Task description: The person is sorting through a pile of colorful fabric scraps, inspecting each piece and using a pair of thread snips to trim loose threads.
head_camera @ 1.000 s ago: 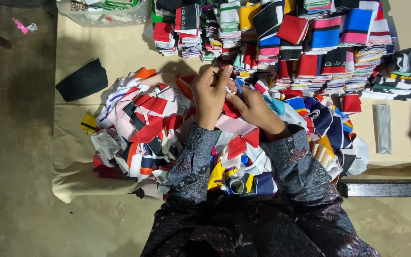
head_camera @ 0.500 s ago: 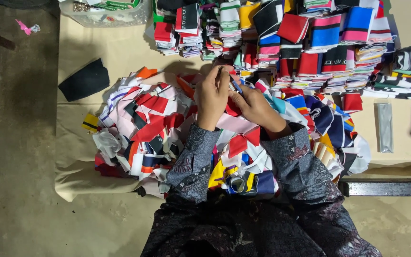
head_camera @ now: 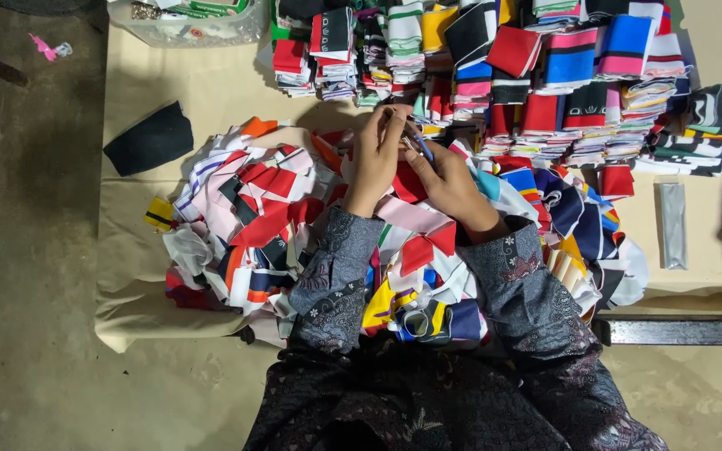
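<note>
At the centre of the frame, the left hand [head_camera: 375,159] and the right hand [head_camera: 449,179] meet just above a loose heap of coloured fabric pieces [head_camera: 269,217]. The right hand's fingers close around a small blue-handled tool [head_camera: 418,146], its tip touching the left fingertips. The left hand's fingers curl in a pinch; what they grip is too small to tell. A red fabric piece [head_camera: 411,182] lies between the palms. Stacks of folded fabric [head_camera: 561,67] fill the upper right, and a black cloth piece [head_camera: 150,139] lies at upper left on the beige-covered worktop [head_camera: 211,92].
</note>
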